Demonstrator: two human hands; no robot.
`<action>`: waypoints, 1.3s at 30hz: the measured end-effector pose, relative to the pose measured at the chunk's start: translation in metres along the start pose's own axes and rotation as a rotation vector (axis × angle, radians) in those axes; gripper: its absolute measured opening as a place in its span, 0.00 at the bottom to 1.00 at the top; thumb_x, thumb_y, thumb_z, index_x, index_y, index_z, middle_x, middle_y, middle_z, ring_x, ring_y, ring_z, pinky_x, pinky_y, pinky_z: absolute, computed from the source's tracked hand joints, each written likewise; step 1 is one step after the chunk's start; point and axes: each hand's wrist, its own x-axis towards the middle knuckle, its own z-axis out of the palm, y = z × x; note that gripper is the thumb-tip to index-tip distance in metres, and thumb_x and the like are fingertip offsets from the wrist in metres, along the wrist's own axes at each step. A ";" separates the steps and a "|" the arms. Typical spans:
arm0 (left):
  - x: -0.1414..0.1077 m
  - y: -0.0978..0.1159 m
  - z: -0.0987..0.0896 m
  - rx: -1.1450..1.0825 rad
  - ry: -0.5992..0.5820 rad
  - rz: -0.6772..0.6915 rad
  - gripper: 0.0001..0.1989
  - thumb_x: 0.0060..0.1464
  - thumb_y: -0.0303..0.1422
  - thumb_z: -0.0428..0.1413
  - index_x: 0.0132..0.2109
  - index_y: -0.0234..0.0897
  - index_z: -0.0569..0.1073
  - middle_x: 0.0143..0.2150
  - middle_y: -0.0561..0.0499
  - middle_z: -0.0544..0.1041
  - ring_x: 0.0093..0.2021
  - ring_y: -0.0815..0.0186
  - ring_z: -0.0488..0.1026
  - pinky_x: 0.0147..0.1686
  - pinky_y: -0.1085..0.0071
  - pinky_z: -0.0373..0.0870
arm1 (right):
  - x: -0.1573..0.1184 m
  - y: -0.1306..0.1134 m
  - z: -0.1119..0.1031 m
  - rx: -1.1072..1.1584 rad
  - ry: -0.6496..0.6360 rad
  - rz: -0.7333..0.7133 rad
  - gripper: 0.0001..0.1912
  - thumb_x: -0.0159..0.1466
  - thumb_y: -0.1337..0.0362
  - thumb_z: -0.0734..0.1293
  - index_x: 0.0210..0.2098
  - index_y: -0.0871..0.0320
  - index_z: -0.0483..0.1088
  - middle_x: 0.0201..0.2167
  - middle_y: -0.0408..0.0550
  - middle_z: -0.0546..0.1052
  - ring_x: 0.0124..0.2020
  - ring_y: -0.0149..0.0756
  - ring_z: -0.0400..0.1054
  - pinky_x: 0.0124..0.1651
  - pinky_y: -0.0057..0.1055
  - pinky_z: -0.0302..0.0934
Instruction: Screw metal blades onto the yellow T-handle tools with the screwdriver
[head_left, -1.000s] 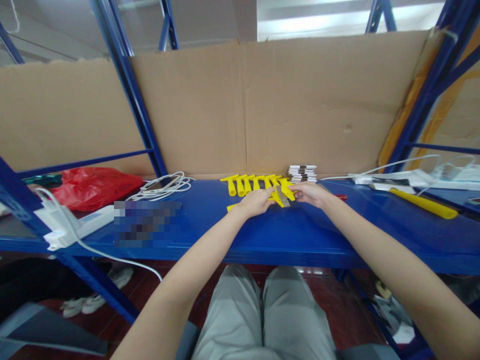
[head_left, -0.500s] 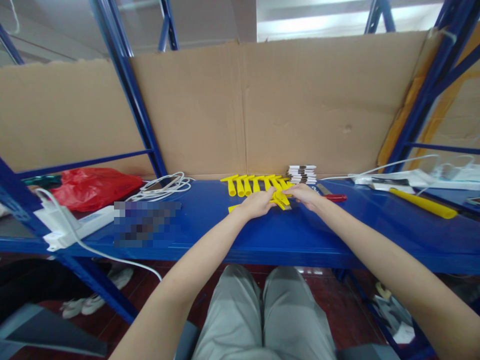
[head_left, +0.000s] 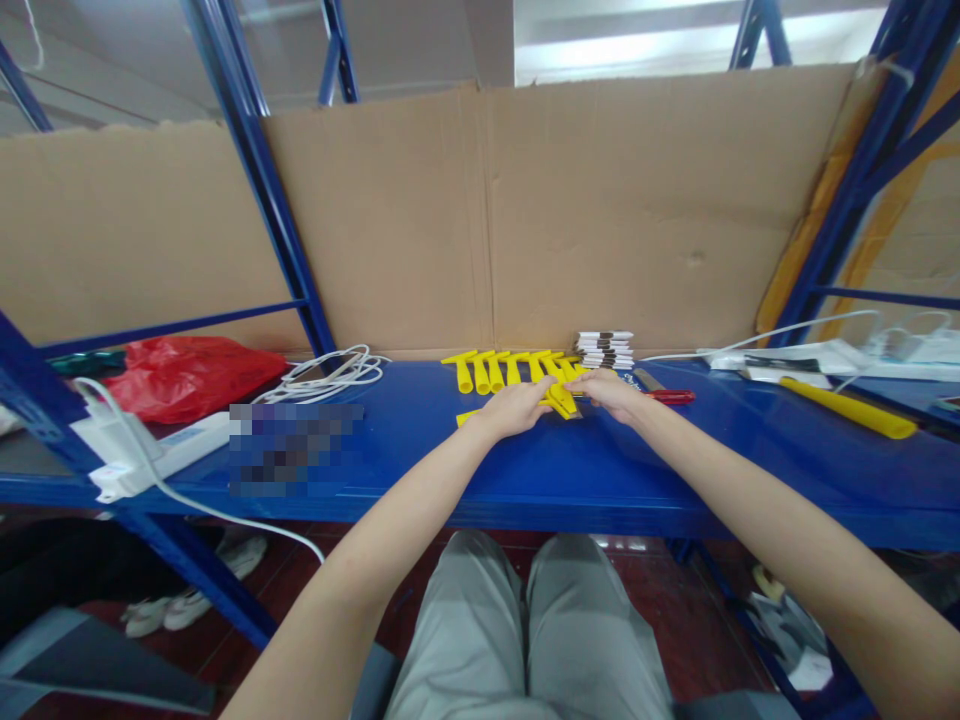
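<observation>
Near the middle of the blue shelf, my left hand (head_left: 519, 405) is closed around a yellow scraper (head_left: 561, 401). From the other side my right hand (head_left: 606, 389) is closed too, its fingertips on the scraper's upper end. My fingers cover part of the scraper. Another yellow piece (head_left: 468, 418) sticks out to the left from under my left hand. Behind my hands, several T-shaped yellow scrapers (head_left: 480, 372) lie side by side in a row. A stack of small white packets (head_left: 604, 349) stands just beyond my right hand. Right of it lies a red-handled tool (head_left: 671, 397).
A red plastic bag (head_left: 196, 378), a coiled white cable (head_left: 337, 374) and a white power strip (head_left: 191, 436) lie on the left. At right is a long yellow tube-like handle (head_left: 847, 407). A cardboard wall (head_left: 600, 210) closes off the back; blue posts (head_left: 277, 220) frame it.
The scraper has turned slightly between my hands, and its front end now looks narrower. Both hands stay in nearly the same place.
</observation>
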 end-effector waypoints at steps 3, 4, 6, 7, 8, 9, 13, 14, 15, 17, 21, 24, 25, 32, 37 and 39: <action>0.000 0.001 -0.001 -0.008 -0.007 -0.004 0.22 0.62 0.34 0.49 0.62 0.35 0.57 0.54 0.41 0.74 0.54 0.57 0.72 0.49 0.62 0.69 | 0.000 0.000 0.000 0.012 0.006 0.022 0.02 0.49 0.67 0.67 0.23 0.58 0.70 0.25 0.43 0.73 0.25 0.29 0.60 0.28 0.28 0.50; 0.000 0.001 -0.001 -0.012 -0.008 -0.003 0.22 0.62 0.34 0.49 0.62 0.35 0.57 0.54 0.41 0.74 0.54 0.57 0.72 0.50 0.62 0.69 | -0.001 -0.001 0.000 0.009 0.008 0.025 0.02 0.49 0.67 0.68 0.24 0.58 0.70 0.26 0.43 0.73 0.26 0.29 0.60 0.28 0.28 0.50; 0.000 0.001 -0.001 -0.019 -0.003 0.003 0.22 0.62 0.34 0.49 0.62 0.36 0.57 0.54 0.42 0.74 0.54 0.57 0.72 0.50 0.63 0.68 | -0.001 -0.001 0.000 -0.011 0.002 0.014 0.03 0.49 0.66 0.68 0.23 0.58 0.70 0.25 0.43 0.73 0.26 0.29 0.60 0.28 0.28 0.50; 0.000 0.000 -0.001 -0.021 0.001 0.009 0.22 0.62 0.34 0.49 0.62 0.36 0.57 0.54 0.42 0.74 0.54 0.58 0.72 0.50 0.63 0.68 | -0.001 -0.001 0.000 -0.024 -0.005 0.002 0.03 0.49 0.65 0.68 0.22 0.58 0.69 0.24 0.42 0.72 0.25 0.29 0.60 0.28 0.28 0.51; -0.001 0.000 -0.001 -0.023 0.004 0.015 0.22 0.62 0.34 0.49 0.62 0.37 0.58 0.55 0.42 0.74 0.54 0.58 0.72 0.50 0.63 0.68 | -0.002 -0.001 0.001 -0.037 -0.011 -0.013 0.04 0.49 0.64 0.68 0.21 0.58 0.69 0.23 0.42 0.71 0.25 0.29 0.60 0.29 0.28 0.52; 0.000 -0.001 0.000 -0.023 0.006 0.023 0.22 0.62 0.34 0.48 0.62 0.37 0.58 0.55 0.43 0.74 0.54 0.58 0.72 0.50 0.63 0.68 | -0.002 0.000 0.001 -0.050 -0.012 -0.029 0.06 0.48 0.64 0.68 0.21 0.58 0.68 0.21 0.41 0.70 0.25 0.29 0.59 0.30 0.28 0.52; 0.001 -0.005 0.004 -0.017 0.009 0.062 0.20 0.63 0.33 0.48 0.60 0.38 0.63 0.56 0.44 0.73 0.55 0.58 0.71 0.51 0.63 0.68 | -0.004 0.000 0.002 -0.101 -0.001 -0.092 0.07 0.47 0.63 0.69 0.19 0.58 0.66 0.19 0.39 0.68 0.25 0.29 0.60 0.31 0.28 0.55; 0.001 -0.005 0.004 -0.016 0.011 0.071 0.19 0.63 0.33 0.48 0.60 0.37 0.64 0.56 0.44 0.73 0.55 0.58 0.71 0.52 0.63 0.68 | -0.005 0.000 0.003 -0.114 0.003 -0.107 0.07 0.47 0.64 0.69 0.19 0.58 0.66 0.20 0.39 0.69 0.26 0.29 0.60 0.32 0.27 0.55; 0.002 -0.005 0.005 -0.015 0.013 0.078 0.19 0.62 0.32 0.48 0.59 0.37 0.65 0.56 0.44 0.73 0.55 0.58 0.71 0.52 0.63 0.68 | -0.005 -0.001 0.003 -0.126 0.008 -0.119 0.06 0.47 0.66 0.69 0.18 0.58 0.67 0.20 0.40 0.69 0.26 0.29 0.60 0.32 0.27 0.55; 0.002 -0.005 0.006 -0.011 0.021 0.084 0.18 0.62 0.32 0.47 0.58 0.37 0.67 0.55 0.44 0.73 0.54 0.59 0.71 0.51 0.64 0.68 | -0.005 -0.003 0.004 -0.136 0.027 -0.132 0.05 0.47 0.68 0.68 0.19 0.58 0.67 0.21 0.40 0.70 0.27 0.29 0.61 0.33 0.27 0.56; 0.002 -0.004 0.005 0.005 0.041 0.080 0.17 0.62 0.32 0.48 0.56 0.37 0.69 0.54 0.44 0.74 0.53 0.59 0.72 0.50 0.63 0.69 | -0.002 -0.003 0.002 -0.071 0.113 -0.113 0.06 0.49 0.72 0.66 0.20 0.58 0.65 0.19 0.38 0.67 0.24 0.27 0.59 0.30 0.25 0.54; 0.001 -0.003 0.004 0.011 0.051 0.068 0.17 0.62 0.32 0.48 0.56 0.39 0.69 0.54 0.44 0.74 0.52 0.59 0.72 0.50 0.64 0.69 | 0.001 0.000 -0.006 0.004 0.056 -0.075 0.06 0.50 0.71 0.67 0.22 0.58 0.65 0.17 0.37 0.66 0.20 0.26 0.56 0.23 0.24 0.50; 0.001 -0.003 0.003 0.012 0.056 0.066 0.17 0.62 0.32 0.48 0.56 0.39 0.69 0.54 0.44 0.74 0.52 0.59 0.72 0.50 0.64 0.68 | 0.002 0.001 -0.008 0.038 -0.002 -0.056 0.05 0.50 0.70 0.68 0.23 0.58 0.65 0.17 0.38 0.66 0.19 0.25 0.56 0.22 0.24 0.49; 0.000 -0.002 0.000 0.022 0.074 0.067 0.17 0.62 0.30 0.47 0.56 0.38 0.69 0.52 0.44 0.74 0.51 0.59 0.72 0.49 0.65 0.69 | 0.001 0.004 -0.016 0.214 -0.344 0.019 0.07 0.52 0.69 0.71 0.25 0.60 0.67 0.15 0.39 0.66 0.17 0.23 0.57 0.20 0.22 0.52; -0.001 -0.003 0.000 0.039 0.069 0.084 0.18 0.62 0.30 0.47 0.57 0.37 0.69 0.51 0.43 0.74 0.50 0.58 0.72 0.47 0.63 0.70 | 0.001 0.006 -0.014 0.189 -0.342 -0.005 0.07 0.53 0.69 0.70 0.24 0.60 0.66 0.14 0.37 0.65 0.15 0.23 0.57 0.19 0.21 0.51; -0.002 -0.003 0.000 0.049 0.079 0.088 0.18 0.62 0.30 0.47 0.57 0.37 0.69 0.51 0.43 0.74 0.50 0.58 0.73 0.47 0.64 0.70 | 0.001 0.007 -0.014 0.186 -0.345 -0.011 0.08 0.53 0.68 0.71 0.24 0.59 0.66 0.14 0.37 0.65 0.15 0.23 0.57 0.19 0.21 0.51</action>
